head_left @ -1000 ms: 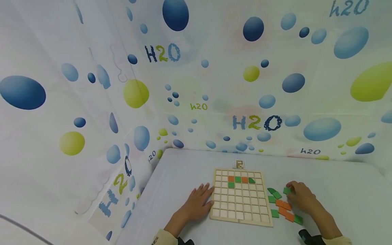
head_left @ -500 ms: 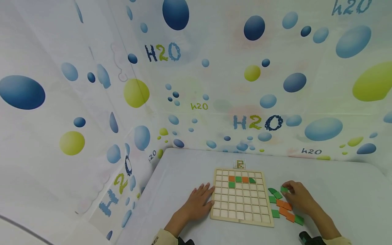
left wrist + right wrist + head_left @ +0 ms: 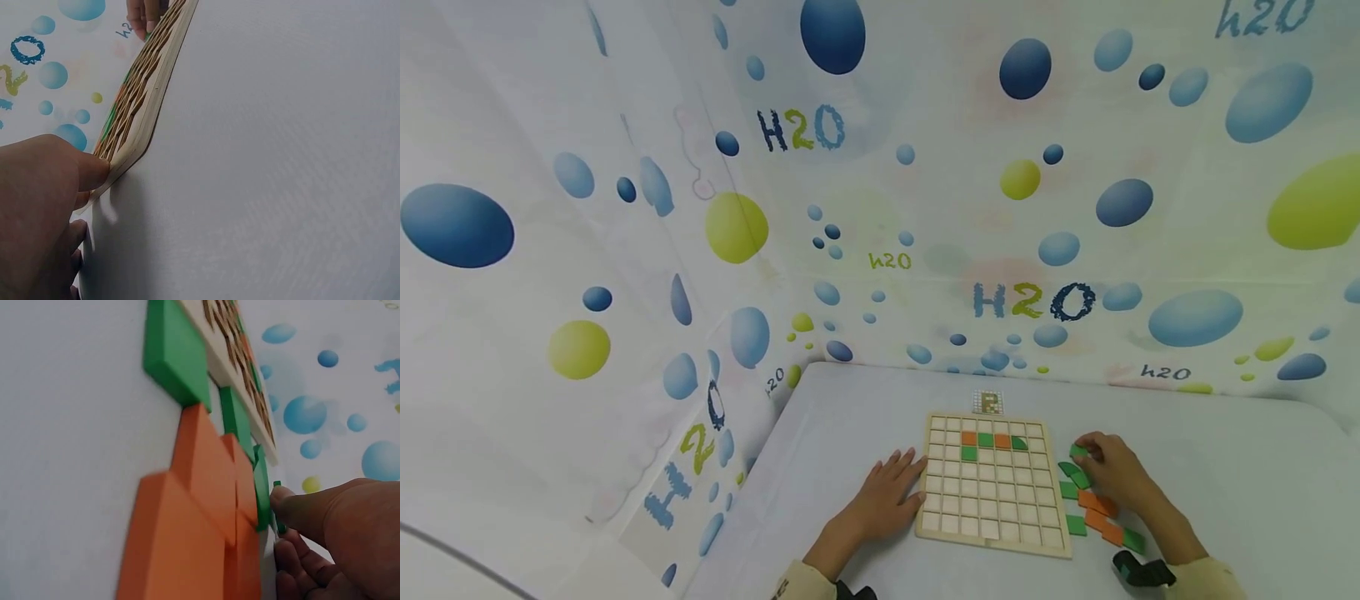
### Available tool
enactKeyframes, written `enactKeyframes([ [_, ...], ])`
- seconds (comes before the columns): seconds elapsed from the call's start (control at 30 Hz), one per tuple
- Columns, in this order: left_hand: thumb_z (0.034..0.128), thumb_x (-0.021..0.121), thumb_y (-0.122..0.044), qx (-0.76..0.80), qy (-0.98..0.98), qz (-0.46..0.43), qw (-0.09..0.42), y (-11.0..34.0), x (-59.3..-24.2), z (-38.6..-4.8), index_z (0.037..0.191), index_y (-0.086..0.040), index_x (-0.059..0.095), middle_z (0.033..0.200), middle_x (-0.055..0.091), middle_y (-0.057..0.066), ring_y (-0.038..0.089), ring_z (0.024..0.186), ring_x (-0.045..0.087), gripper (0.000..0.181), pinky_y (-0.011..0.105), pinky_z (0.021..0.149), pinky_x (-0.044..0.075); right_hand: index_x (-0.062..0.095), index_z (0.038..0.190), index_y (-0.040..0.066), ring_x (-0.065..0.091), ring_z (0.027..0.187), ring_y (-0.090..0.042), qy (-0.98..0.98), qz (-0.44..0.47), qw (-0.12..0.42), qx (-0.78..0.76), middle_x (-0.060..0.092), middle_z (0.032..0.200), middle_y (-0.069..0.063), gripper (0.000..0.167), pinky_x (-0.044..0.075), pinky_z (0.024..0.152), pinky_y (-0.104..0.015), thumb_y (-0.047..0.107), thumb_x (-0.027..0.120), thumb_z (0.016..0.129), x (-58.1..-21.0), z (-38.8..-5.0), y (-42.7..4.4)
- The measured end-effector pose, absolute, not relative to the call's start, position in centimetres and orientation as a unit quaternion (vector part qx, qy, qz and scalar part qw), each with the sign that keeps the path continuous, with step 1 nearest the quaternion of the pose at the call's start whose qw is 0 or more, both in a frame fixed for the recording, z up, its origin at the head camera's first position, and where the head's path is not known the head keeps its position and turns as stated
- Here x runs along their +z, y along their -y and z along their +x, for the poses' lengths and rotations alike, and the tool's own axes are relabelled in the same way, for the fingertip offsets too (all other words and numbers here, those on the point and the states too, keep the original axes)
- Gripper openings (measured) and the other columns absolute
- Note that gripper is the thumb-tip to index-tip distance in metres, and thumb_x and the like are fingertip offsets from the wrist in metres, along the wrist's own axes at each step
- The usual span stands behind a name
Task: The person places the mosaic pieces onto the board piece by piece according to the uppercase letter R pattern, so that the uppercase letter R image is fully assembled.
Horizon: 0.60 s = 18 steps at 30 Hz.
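Observation:
My right hand (image 3: 1116, 473) pinches a small green tile (image 3: 1078, 451) between thumb and fingers, just right of the wooden grid board (image 3: 984, 492). In the right wrist view, that green tile (image 3: 279, 485) is seen nearly edge-on by the thumb. My left hand (image 3: 882, 502) lies with spread fingers along the board's left edge; the left wrist view has its thumb (image 3: 94, 171) touching the rim. On the board, an orange tile (image 3: 969, 438), a green one, another orange one and a rounded green one (image 3: 1018, 443) form a row. A green tile (image 3: 969, 453) lies below the first.
Loose orange tiles (image 3: 1095, 520) and several green tiles (image 3: 1076, 525) lie to the board's right, some overlapping. A small patterned card (image 3: 988, 402) lies beyond the board on the white-covered table (image 3: 865, 400). Behind rises a printed curtain (image 3: 925, 192).
My right hand has moved left and slightly away from me with the green tile, coming closer to the board. My left hand stays at the board's edge.

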<state>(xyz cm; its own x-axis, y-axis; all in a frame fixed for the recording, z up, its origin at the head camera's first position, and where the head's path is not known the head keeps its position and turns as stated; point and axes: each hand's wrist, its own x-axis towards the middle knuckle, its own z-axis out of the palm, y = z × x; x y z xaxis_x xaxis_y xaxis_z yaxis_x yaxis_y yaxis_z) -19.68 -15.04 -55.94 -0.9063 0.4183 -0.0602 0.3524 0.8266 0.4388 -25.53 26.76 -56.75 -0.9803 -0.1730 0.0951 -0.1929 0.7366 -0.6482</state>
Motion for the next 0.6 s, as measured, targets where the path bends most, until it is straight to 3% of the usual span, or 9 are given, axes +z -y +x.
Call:
enactKeyframes([
  [0.33, 0.1110, 0.048, -0.039, 0.216, -0.952, 0.203, 0.075, 15.0, -55.7, -19.5, 0.165, -0.017, 0.038, 0.172, 0.031, 0.012, 0.038, 0.160, 0.027, 0.059, 0.065, 0.126, 0.023, 0.063, 0.129, -0.006, 0.063, 0.109, -0.035, 0.918, 0.098, -0.035, 0.384, 0.058, 0.126, -0.026, 0.035, 0.056, 0.088, -0.051, 0.018, 0.068, 0.103, -55.6, -26.1, -23.3],
  [0.47, 0.1109, 0.048, -0.039, 0.219, -0.952, 0.201, 0.075, 15.0, -55.7, -19.6, 0.165, -0.017, 0.038, 0.173, 0.031, 0.012, 0.038, 0.160, 0.027, 0.059, 0.065, 0.126, 0.023, 0.062, 0.130, 0.000, 0.062, 0.109, -0.033, 0.913, 0.109, -0.043, 0.391, 0.058, 0.124, -0.020, 0.034, 0.055, 0.088, -0.051, 0.019, 0.069, 0.103, -55.5, -26.2, -21.5],
  [0.6, 0.1112, 0.048, -0.040, 0.223, -0.951, 0.198, 0.079, 15.0, -55.6, -19.5, 0.165, -0.018, 0.037, 0.173, 0.030, 0.011, 0.037, 0.160, 0.026, 0.060, 0.064, 0.127, 0.021, 0.066, 0.119, 0.005, 0.064, 0.101, -0.028, 0.921, 0.150, -0.012, 0.358, 0.062, 0.116, -0.014, 0.022, 0.054, 0.083, -0.052, 0.013, 0.073, 0.100, -55.9, -26.0, -20.0],
])
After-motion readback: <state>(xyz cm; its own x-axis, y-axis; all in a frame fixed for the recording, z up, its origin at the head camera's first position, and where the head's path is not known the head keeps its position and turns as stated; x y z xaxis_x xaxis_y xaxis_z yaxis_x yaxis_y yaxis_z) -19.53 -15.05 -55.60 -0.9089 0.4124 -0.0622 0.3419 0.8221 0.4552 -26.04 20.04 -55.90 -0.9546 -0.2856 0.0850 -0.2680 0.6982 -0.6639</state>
